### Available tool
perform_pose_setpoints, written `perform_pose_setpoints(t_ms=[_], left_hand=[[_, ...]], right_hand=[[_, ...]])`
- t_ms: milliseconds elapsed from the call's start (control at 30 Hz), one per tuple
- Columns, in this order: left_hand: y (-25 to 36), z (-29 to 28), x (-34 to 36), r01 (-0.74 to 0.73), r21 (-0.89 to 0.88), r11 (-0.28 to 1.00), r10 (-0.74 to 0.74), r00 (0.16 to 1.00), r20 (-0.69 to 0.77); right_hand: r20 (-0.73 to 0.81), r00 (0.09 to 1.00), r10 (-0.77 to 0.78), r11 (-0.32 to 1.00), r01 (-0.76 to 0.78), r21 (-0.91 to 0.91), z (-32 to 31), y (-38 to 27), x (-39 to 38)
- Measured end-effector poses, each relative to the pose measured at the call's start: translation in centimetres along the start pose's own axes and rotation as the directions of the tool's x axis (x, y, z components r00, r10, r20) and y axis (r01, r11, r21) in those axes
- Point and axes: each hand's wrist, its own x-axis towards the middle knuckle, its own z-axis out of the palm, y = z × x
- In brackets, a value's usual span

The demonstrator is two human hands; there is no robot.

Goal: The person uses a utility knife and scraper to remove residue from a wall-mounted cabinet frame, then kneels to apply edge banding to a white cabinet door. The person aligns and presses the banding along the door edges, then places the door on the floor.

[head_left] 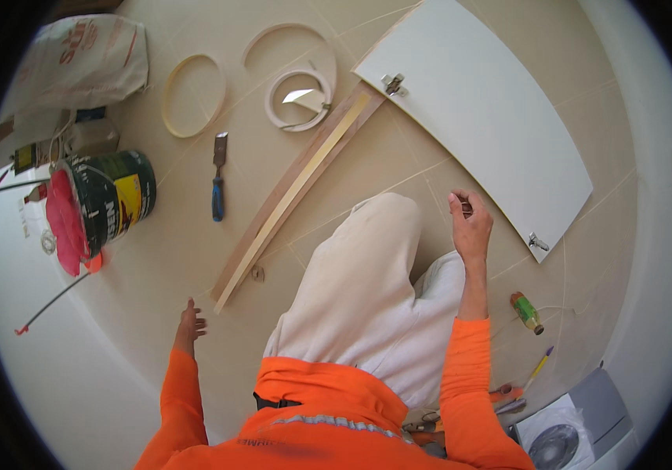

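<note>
Panel, smooth, white, metal-hinged, near curled right hand

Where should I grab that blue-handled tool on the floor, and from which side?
Grip the blue handle, probably from your near side with the left hand: the tool lies flat with that end toward you and its metal blade pointing away.

A white panel lies flat on the right, set at a slant, its surface plain and smooth. Two metal hinges, one at its upper left corner and the other at its lower end, sit along the edge facing the person. A long, narrow wooden strip, brown with a paler yellowish band along its length, lies diagonally, its upper end right by the panel's upper left corner, its lower end well apart from the panel.
</note>
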Motion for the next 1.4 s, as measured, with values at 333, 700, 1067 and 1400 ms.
perform_pose_setpoints(t_ms=[333, 700, 1067, 1400], left_hand=[[33.4, 16.2, -23.6, -0.999, -0.006, 0.042, 0.956, 0.039, 0.291], [61.3, 42.7, -39.1, -0.955, 0.289, 0.066, 0.958, 0.141, 0.248], [65.3, 45.0, -37.1, -0.927, 0.190, 0.323, 0.822, 0.374, 0.429], [63.8, 46.1, -38.3, -0.960, 0.111, 0.255, 0.859, 0.278, 0.431]], right_hand=[[-0.615, 0.770, 0.169, 0.957, -0.278, -0.085, -15.9, 13.3, 6.7], [-0.673, 0.559, 0.486, 0.755, -0.656, 0.000, -27.7, 31.9, 14.4], [-0.677, 0.499, 0.540, 0.709, -0.703, 0.048, -26.2, 34.8, 15.9], [-0.677, 0.480, 0.557, 0.636, -0.771, -0.023, -27.0, 30.9, 16.9]])
